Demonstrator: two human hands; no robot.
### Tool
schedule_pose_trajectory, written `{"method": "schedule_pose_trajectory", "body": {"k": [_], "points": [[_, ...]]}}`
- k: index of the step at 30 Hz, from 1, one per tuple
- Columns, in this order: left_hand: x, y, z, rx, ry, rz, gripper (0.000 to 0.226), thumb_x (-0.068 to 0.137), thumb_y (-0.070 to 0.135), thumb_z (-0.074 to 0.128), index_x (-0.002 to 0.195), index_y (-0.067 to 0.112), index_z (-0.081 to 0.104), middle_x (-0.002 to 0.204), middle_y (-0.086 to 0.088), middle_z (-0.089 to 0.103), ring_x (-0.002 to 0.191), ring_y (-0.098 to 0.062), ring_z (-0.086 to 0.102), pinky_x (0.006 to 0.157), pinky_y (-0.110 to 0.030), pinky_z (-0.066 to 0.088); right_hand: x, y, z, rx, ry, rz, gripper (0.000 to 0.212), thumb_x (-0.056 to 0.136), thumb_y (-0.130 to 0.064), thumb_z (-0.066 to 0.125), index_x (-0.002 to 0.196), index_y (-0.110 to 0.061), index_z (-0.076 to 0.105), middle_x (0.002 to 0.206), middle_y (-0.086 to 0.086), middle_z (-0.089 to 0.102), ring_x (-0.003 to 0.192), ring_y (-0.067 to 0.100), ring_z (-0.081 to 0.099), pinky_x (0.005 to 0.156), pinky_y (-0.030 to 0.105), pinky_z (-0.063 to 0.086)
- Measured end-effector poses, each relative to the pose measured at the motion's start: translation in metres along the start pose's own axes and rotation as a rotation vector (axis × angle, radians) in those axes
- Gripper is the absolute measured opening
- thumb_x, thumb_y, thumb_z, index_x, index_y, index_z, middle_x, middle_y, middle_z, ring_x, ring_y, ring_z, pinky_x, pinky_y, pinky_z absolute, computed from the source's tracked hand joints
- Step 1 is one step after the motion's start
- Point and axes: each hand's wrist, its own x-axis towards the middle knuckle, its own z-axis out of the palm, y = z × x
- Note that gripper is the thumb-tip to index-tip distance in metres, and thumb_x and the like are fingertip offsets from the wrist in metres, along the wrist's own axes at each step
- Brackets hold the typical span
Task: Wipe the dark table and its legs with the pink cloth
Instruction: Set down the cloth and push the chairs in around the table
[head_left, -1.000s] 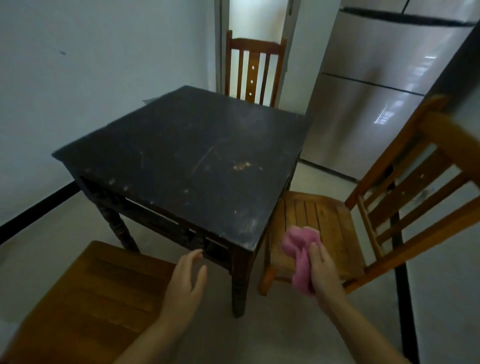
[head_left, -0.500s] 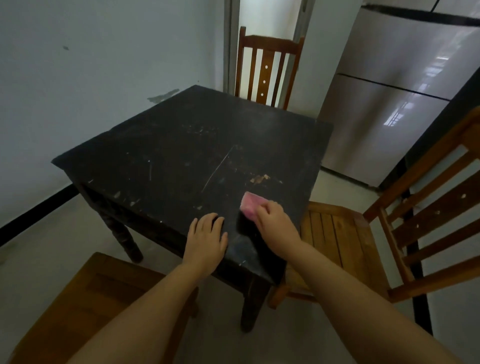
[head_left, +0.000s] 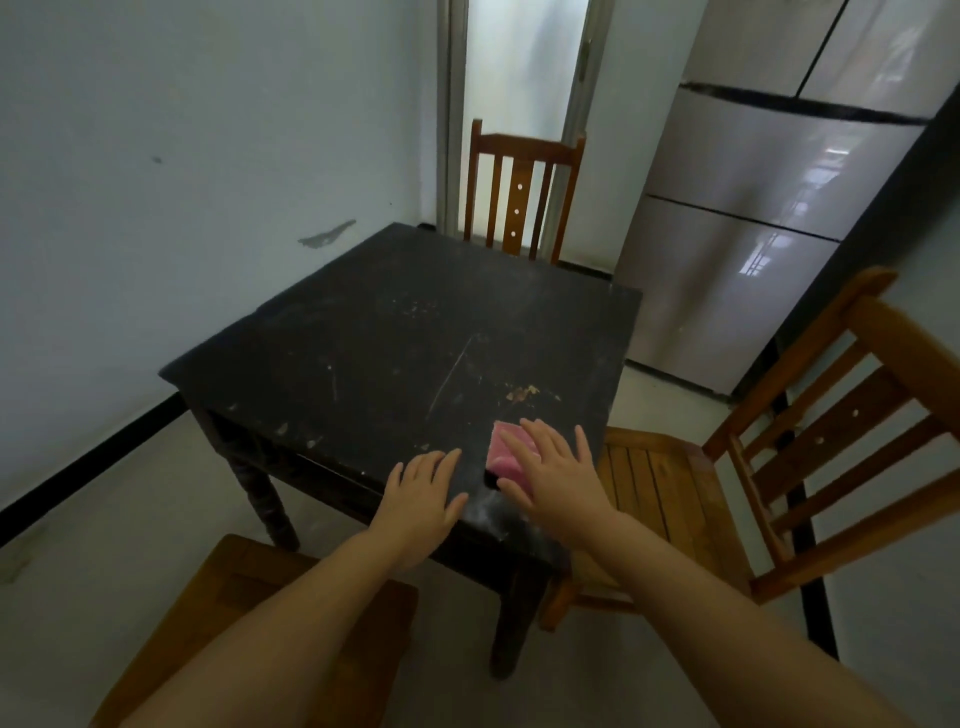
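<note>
The dark square table (head_left: 395, 353) stands in front of me, its top scratched and speckled with pale marks. A pink cloth (head_left: 506, 454) lies on the near right corner of the top. My right hand (head_left: 553, 470) presses flat on it with fingers spread, covering most of the cloth. My left hand (head_left: 423, 491) rests flat on the tabletop just left of the cloth, holding nothing. Two turned legs show, one at the near corner (head_left: 511, 618) and one at the left (head_left: 265, 499).
Wooden chairs surround the table: one behind (head_left: 522, 187), one at the right (head_left: 769, 447), one seat at the near left (head_left: 249, 623). A steel fridge (head_left: 753, 218) stands at the back right. A white wall runs along the left.
My right hand brought the bunched cloth from beside the chair onto the table corner, then flattened its fingers over it. My left hand came down onto the tabletop.
</note>
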Motion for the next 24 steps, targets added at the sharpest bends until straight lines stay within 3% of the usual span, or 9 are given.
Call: {"method": "schedule_pose_trajectory", "body": {"k": [7, 11, 14, 20, 24], "points": [[-0.114, -0.025, -0.104, -0.048, 0.115, 0.086, 0.056, 0.096, 0.042, 0.034, 0.145, 0.021, 0.016, 0.149, -0.002, 0.025, 0.137, -0.016, 0.019, 0.112, -0.033, 0.013, -0.068, -0.102, -0.049, 0.095, 0.021, 0.025, 0.059, 0.096, -0.053, 0.031, 0.147, -0.031, 0.012, 0.157, 0.002, 0.013, 0.145, 0.021, 0.007, 0.116, 0.052, 0.009], [-0.199, -0.056, -0.141, 0.022, 0.152, 0.136, 0.056, 0.095, 0.045, 0.034, 0.144, 0.023, 0.019, 0.148, 0.001, 0.027, 0.137, -0.014, 0.019, 0.112, -0.032, 0.013, -0.092, -0.176, -0.066, 0.155, 0.025, -0.056, 0.057, 0.097, -0.05, 0.027, 0.148, -0.029, 0.011, 0.158, 0.003, 0.011, 0.145, 0.021, 0.006, 0.117, 0.046, 0.007], [-0.249, -0.092, -0.167, 0.056, 0.185, 0.063, 0.056, 0.094, 0.045, 0.035, 0.143, 0.021, 0.023, 0.147, -0.001, 0.03, 0.136, -0.015, 0.023, 0.112, -0.035, 0.017, -0.106, -0.226, -0.072, 0.197, 0.042, -0.183, 0.056, 0.098, -0.049, 0.028, 0.148, -0.029, 0.014, 0.157, 0.003, 0.014, 0.145, 0.021, 0.007, 0.117, 0.046, 0.008], [-0.347, -0.156, -0.183, 0.005, 0.16, -0.087, 0.086, 0.077, 0.069, 0.015, 0.142, 0.015, 0.026, 0.144, -0.007, 0.035, 0.132, -0.019, 0.03, 0.109, -0.034, 0.023, -0.136, -0.311, -0.076, 0.284, -0.013, -0.384, 0.053, 0.098, -0.048, 0.027, 0.147, -0.029, 0.017, 0.156, 0.002, 0.015, 0.144, 0.022, 0.009, 0.116, 0.045, 0.009], [-0.393, -0.187, -0.177, 0.044, 0.06, -0.116, 0.102, 0.067, 0.085, 0.0, 0.143, 0.021, 0.025, 0.143, -0.004, 0.036, 0.13, -0.018, 0.032, 0.109, -0.035, 0.025, -0.155, -0.363, -0.073, 0.376, -0.115, -0.381, 0.052, 0.099, -0.046, 0.03, 0.146, -0.025, 0.022, 0.153, 0.005, 0.025, 0.141, 0.024, 0.023, 0.112, 0.045, 0.024]]}}
